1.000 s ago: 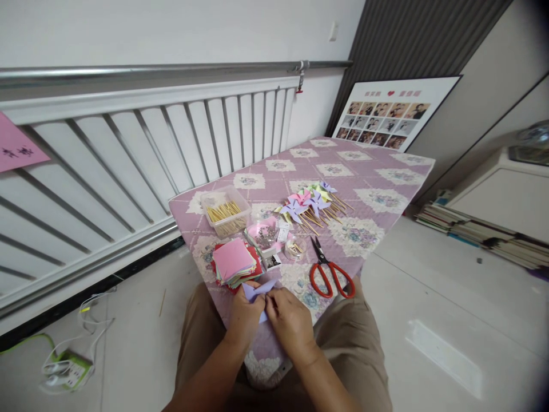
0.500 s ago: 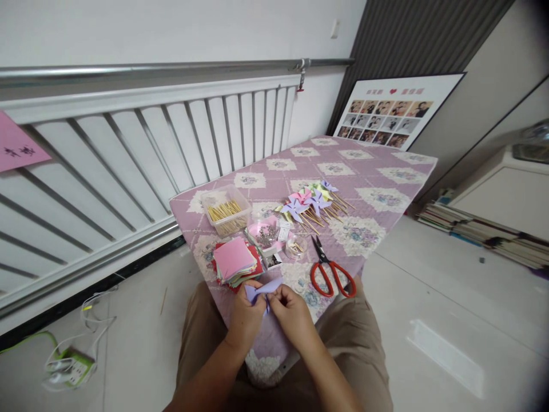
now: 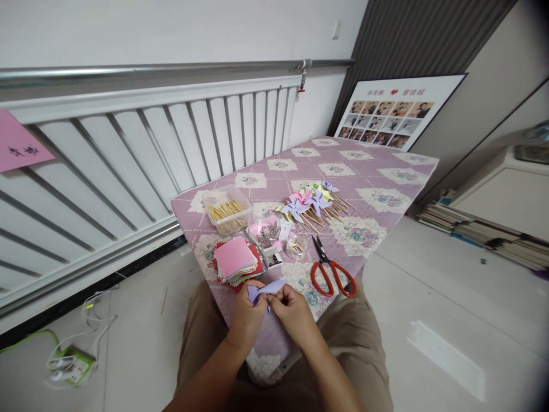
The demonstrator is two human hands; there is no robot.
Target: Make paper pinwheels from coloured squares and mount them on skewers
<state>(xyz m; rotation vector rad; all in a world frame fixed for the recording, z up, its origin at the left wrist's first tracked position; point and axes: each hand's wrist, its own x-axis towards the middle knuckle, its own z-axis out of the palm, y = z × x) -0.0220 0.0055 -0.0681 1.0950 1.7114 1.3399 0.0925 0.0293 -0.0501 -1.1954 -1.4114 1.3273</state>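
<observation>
My left hand [image 3: 249,315] and my right hand [image 3: 293,313] meet at the near edge of the table and pinch a folded purple paper piece [image 3: 266,289] between their fingertips. Just beyond my left hand lies a stack of coloured paper squares [image 3: 235,262] with a pink sheet on top. Red-handled scissors [image 3: 331,272] lie to the right of my right hand. Further back rests a pile of finished paper pinwheels [image 3: 312,203] on wooden sticks.
A clear box of wooden sticks [image 3: 226,213], a small dish of pins [image 3: 266,234] and a little round container [image 3: 295,247] stand on the purple quilted table [image 3: 377,171]. A white railing [image 3: 128,160] runs along the left. A photo board [image 3: 388,117] leans behind.
Both hands have lifted the purple paper slightly off the table edge and drawn their fingertips closer together on it. Nothing else on the table has moved.
</observation>
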